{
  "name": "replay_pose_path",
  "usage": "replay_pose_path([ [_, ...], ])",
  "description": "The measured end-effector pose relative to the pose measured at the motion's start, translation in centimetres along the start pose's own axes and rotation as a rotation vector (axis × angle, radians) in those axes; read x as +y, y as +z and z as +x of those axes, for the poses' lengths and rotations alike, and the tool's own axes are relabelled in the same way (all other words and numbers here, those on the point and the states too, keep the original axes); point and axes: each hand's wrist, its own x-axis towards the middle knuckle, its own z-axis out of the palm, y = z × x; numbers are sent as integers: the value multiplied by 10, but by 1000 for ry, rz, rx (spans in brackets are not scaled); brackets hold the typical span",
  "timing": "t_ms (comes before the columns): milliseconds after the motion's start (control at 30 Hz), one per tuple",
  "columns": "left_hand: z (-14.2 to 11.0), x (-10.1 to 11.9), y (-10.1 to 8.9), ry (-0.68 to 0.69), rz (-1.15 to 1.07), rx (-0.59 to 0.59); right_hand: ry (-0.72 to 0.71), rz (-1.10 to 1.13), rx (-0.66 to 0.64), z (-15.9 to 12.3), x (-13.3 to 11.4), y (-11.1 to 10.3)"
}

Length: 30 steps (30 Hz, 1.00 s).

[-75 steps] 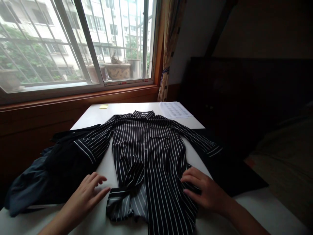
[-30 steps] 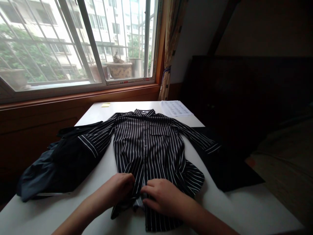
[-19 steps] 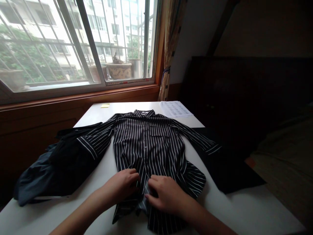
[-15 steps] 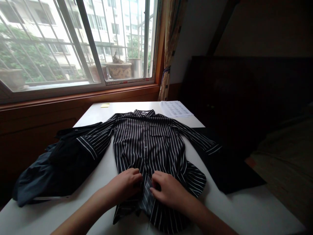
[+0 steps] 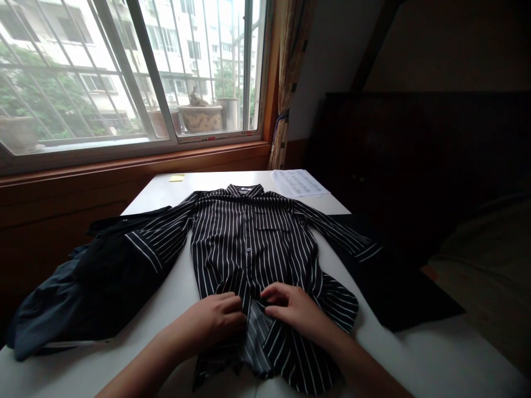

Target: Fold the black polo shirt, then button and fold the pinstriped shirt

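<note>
A black shirt with white stripes [image 5: 274, 249] lies face up, its collar at the far end and both sleeves spread out. My left hand [image 5: 222, 318] has its fingers curled down at the left front edge near the hem, closed on the shirt; its fingertips are hidden. My right hand [image 5: 294, 307] rests over the right front panel with thumb and fingers apart. Between my hands the lower front is parted, and the paler inner side of the back shows. A button sits on the placket above them.
The white table [image 5: 166, 271] carries dark folded clothing [image 5: 103, 282] at left, under one cuff, and a black cloth [image 5: 398, 293] at right, under the other. Printed sheets [image 5: 301, 183] and a yellow note [image 5: 176, 178] lie at the far end. Beyond stands a barred window [image 5: 199, 66].
My right hand has moved slightly right and its fingers have parted. The gap between the front panels is wider. My left hand stays near the left front edge.
</note>
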Motion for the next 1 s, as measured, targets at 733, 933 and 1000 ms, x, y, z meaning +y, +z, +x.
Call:
replay_pose_path([
  [733, -1, 7, 8, 110, 106, 217, 96, 411, -13, -6, -2, 13],
  [933, 1, 9, 7, 153, 91, 252, 97, 466, -40, -5, -1, 19],
  [1000, 3, 11, 7, 113, 52, 230, 83, 451, -17, -5, -1, 20],
])
